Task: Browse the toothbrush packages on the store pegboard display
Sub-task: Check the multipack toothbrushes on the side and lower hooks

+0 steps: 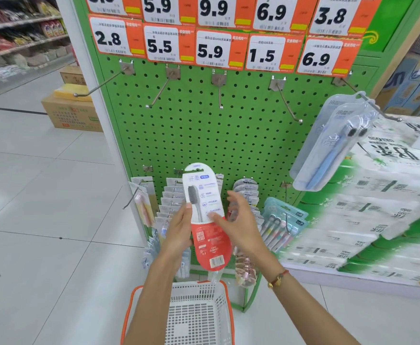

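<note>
My left hand (179, 229) grips a white and red toothbrush package (207, 220) by its left edge and holds it upright before the green pegboard (204, 135). A grey toothbrush shows through the blister. My right hand (239, 220) is spread with loose fingers, its thumb touching the package's right side. Rows of toothbrush packs (170, 202) hang on the low hooks behind my hands. A blue toothbrush pack (328, 150) hangs from the upper right hook.
Several bare metal hooks (154, 99) stick out of the board under orange price tags (211, 49). A white and orange shopping basket (199, 312) sits below my arms. Stacked tissue packs (378, 207) fill the right. Cardboard boxes (72, 113) stand on the floor at left.
</note>
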{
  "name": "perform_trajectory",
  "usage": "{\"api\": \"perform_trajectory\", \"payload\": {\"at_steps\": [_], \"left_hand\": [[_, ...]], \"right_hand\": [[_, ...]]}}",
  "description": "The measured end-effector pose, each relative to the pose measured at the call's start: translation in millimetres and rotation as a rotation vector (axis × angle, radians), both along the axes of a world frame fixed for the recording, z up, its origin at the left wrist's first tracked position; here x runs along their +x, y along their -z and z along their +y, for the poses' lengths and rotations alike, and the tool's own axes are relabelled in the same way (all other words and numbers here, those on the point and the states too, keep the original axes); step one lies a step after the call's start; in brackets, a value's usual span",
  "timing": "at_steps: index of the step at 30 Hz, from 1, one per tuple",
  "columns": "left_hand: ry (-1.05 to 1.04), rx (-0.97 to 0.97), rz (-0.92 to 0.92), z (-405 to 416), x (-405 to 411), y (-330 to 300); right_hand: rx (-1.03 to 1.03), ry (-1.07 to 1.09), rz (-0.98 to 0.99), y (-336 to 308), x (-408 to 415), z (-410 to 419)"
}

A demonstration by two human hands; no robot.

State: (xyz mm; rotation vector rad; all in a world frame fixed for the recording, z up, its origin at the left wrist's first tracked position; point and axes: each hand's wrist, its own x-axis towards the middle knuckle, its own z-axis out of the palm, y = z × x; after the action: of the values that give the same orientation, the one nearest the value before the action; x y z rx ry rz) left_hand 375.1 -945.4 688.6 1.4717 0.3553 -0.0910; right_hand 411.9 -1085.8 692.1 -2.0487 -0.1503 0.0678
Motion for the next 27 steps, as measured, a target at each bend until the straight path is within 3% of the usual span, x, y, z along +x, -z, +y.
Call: {"api": "perform_trajectory", "payload": {"at_steps": [3,8,18,24,27], "left_hand": [[0.044,0.028,0.038,-1,-4,-2],[0.076,0.025,0.093,1,-8,-5],[0.090,0.062,0.115,7,-8,-7],[0.004,0.012,0.053,5,-10,-7],[-0.040,-0.024,0.031,5,-9,-10]], "right_hand": [[0.170,0.061,0.149,-15,18,1],[0.337,0.067,0.224,-22,27,-6],[0.397,0.170,0.195,-8,19,-3],[0.314,-0.052,0.332,-9,16,-10],[0.363,-0.058,0.339,-7,15,-15]]}}
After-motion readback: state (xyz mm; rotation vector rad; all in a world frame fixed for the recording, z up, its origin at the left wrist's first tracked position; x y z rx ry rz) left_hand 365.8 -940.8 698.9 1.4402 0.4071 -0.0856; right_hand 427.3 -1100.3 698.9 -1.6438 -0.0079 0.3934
